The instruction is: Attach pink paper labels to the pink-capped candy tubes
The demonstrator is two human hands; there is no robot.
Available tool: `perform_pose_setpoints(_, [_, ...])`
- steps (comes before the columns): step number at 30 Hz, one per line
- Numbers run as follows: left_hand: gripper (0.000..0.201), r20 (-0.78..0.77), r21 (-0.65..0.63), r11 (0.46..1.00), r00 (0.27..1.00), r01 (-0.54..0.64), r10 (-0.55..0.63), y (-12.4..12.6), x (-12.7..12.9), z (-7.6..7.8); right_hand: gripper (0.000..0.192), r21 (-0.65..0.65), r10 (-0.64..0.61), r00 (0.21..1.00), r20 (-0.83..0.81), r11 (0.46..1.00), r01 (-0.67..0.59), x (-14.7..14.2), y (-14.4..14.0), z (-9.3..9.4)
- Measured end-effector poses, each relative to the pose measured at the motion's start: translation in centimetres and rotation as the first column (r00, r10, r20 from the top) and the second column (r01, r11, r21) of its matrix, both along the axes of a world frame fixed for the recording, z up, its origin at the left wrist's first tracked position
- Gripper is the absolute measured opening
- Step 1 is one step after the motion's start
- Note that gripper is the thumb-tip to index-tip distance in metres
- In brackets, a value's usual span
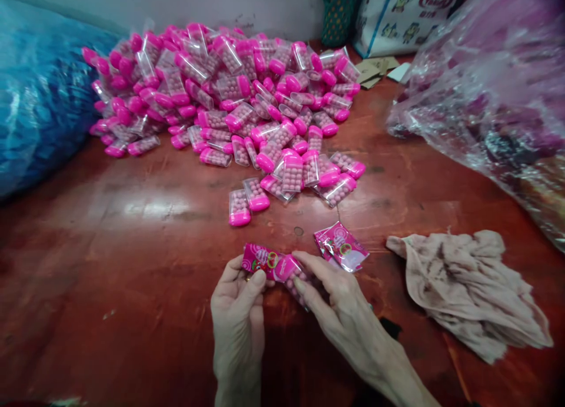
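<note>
My left hand [238,313] pinches a pink printed label sleeve [261,260] at its left end. My right hand [338,304] grips a small clear candy box with a pink cap [289,272], whose capped end sits at the sleeve's opening. Both are held low over the red-brown table [132,266]. A small stack of the same pink label sleeves [341,246] lies flat just beyond my right hand. Further back spreads a big heap of clear boxes with pink caps [229,95], filled with pink candy balls.
A crumpled, stained beige cloth [468,289] lies at the right. A blue plastic bag [39,95] bulges at the left and a clear plastic bag [489,83] of goods at the right. Printed bags [397,13] stand against the back wall.
</note>
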State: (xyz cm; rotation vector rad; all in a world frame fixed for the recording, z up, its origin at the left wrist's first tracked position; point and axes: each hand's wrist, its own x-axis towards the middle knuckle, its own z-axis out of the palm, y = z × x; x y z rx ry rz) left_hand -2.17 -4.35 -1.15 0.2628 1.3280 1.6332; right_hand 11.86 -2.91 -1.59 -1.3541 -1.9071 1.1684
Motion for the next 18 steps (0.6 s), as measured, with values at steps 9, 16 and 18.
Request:
perform_pose_setpoints(9, [0.016,0.082,-0.047,0.995,0.992,-0.087,0.091,0.1,-0.2,-0.2,0.035,-0.003,-0.032,0.999,-0.039,0.999,0.032,0.2,0.3,0.6])
perform_pose_setpoints(16, [0.015,0.109,-0.071,0.992,0.988,-0.102,0.11,-0.2,-0.4,-0.5,0.032,0.196,0.013,0.99,0.139,0.98,-0.04,0.3,-0.8,-0.5])
perform_pose_setpoints(18, [0.016,0.113,-0.064,0.993,0.988,-0.099,0.106,-0.1,-0.3,-0.4,0.031,0.193,-0.017,0.982,0.19,0.981,-0.02,0.3,-0.9,-0.1])
